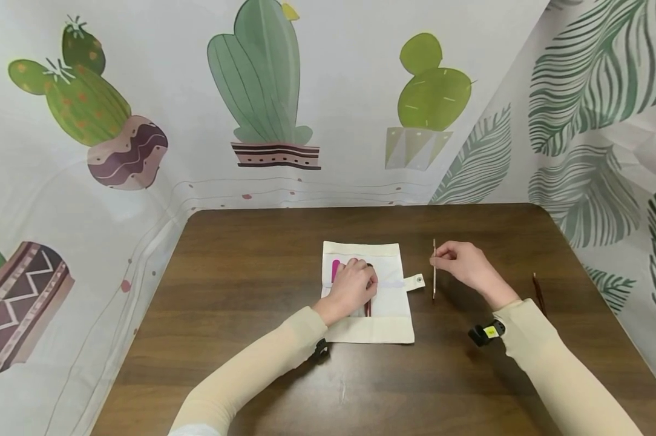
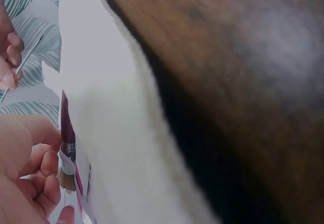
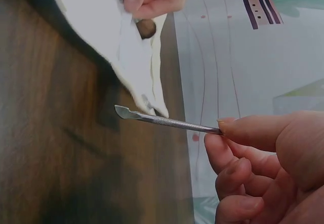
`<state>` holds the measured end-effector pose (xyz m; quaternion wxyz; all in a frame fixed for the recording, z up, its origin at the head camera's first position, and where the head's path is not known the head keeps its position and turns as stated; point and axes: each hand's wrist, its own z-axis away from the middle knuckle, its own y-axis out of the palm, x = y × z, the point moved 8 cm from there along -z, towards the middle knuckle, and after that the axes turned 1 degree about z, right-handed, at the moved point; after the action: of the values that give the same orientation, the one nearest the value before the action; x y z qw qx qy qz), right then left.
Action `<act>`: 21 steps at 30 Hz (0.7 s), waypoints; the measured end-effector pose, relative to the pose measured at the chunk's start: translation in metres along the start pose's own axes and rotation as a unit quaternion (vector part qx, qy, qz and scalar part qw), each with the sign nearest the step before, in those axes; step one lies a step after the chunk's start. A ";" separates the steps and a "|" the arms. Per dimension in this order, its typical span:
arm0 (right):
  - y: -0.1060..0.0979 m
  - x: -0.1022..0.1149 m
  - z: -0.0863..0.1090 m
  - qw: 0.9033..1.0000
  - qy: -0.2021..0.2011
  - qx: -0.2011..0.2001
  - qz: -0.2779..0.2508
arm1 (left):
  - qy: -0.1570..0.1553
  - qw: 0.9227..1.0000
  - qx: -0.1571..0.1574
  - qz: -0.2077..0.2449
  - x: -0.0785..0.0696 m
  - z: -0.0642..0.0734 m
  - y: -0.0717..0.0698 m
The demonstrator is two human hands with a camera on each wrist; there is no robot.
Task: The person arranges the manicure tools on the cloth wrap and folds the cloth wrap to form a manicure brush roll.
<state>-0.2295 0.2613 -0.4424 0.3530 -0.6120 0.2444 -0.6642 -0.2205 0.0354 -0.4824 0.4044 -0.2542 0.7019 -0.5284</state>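
Cream fabric tool pouch with a white band [image 1: 371, 332] lies opened flat on the brown wood-grain table [image 1: 241, 272]. Magenta rounded-end strip [image 1: 335, 270] sits in its left part. Left hand [image 1: 351, 286] next, over the pouch, fingers curled at the band; can't tell whether they pinch it. Dark-red-handled brush with brown bristles [image 2: 67, 177] is tucked in the band beside those fingers. Cream snap tab [image 1: 414, 282] sticks out right. Then slim silver metal tool with a flattened tip [image 3: 174, 123], raised, pinched between right hand's [image 1: 464, 263] thumb and fingers. Far right: thin dark reddish-brown stick-like item [image 1: 538, 292] on the table.
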 end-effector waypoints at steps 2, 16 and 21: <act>0.002 0.005 -0.002 1.000 -0.002 0.003 -0.005 | 0.000 1.000 -0.001 0.000 0.000 0.000 0.000; 0.017 0.024 -0.024 1.000 -0.013 -0.014 -0.011 | -0.001 1.000 -0.004 -0.001 0.001 -0.001 0.002; 0.022 0.030 -0.032 0.999 -0.020 -0.018 -0.018 | -0.001 1.000 -0.003 -0.003 0.002 -0.001 0.003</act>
<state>-0.2571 0.2207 -0.4437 0.3343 -0.6356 0.2380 -0.6539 -0.2220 0.0357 -0.4859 0.4027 -0.2584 0.7021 -0.5274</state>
